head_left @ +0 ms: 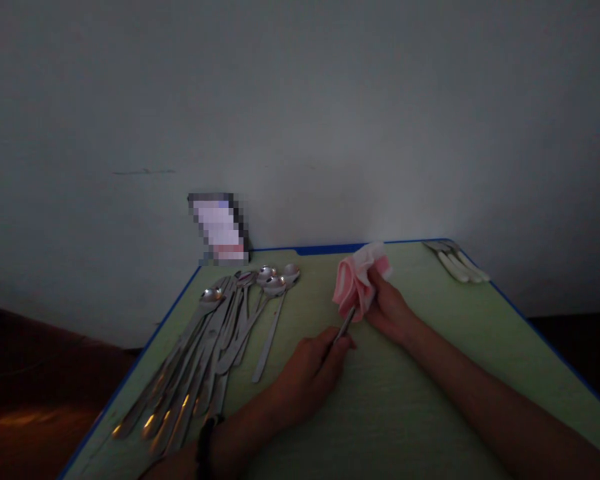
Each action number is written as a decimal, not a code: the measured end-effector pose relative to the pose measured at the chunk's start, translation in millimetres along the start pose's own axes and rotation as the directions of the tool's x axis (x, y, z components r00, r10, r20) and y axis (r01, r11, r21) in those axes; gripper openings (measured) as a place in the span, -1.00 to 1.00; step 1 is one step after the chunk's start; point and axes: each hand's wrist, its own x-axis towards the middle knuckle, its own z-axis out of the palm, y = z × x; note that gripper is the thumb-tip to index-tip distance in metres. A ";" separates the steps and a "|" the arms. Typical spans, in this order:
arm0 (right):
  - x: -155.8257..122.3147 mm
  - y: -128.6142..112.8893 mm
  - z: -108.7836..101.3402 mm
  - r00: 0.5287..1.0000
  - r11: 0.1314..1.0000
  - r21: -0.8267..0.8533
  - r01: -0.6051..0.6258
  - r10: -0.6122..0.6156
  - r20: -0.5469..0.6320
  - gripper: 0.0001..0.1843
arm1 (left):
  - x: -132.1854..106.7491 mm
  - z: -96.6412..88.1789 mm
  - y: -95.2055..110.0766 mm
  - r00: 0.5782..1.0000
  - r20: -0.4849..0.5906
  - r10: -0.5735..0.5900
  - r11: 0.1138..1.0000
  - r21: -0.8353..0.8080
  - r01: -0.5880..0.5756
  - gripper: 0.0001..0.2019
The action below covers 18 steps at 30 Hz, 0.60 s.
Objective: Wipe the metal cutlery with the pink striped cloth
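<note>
My left hand (313, 370) is closed around the handle of a metal piece of cutlery (347, 323), which slants up to the right. A crumpled pink and white cloth (355, 283) covers the far end of it, so its kind cannot be made out. My right hand (391, 303) grips that cloth from the right side, its fingers partly hidden by the folds. Left of my left hand lies a loose heap of steel cutlery (205, 347), knives and several spoons among it. One spoon (269, 340) rests at the heap's right edge, its bowl toward the wall.
The pale green table (410, 413) has a blue edge and stands against a grey wall (300, 120). A lit phone (220, 230), blurred out, leans on the wall at the back left. A few white-handled utensils (457, 265) lie at the back right corner.
</note>
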 end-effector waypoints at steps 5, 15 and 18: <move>0.9 -1.9 -1.2 0.998 0.998 0.024 -0.063 0.062 0.022 -0.64 | -2.3 -1.4 3.2 0.999 0.032 0.038 0.997 -0.065 -0.036 -0.71; 0.2 1.2 -2.0 0.997 0.999 -0.010 -0.039 0.040 0.065 -0.72 | 3.9 3.3 -15.1 0.998 -0.021 -0.066 0.923 -0.382 0.053 -0.69; 2.1 2.2 -2.3 0.999 1.000 0.011 -0.029 0.028 0.047 -0.73 | 9.1 2.3 -15.8 0.989 -0.125 -0.085 0.867 -0.498 0.011 -0.70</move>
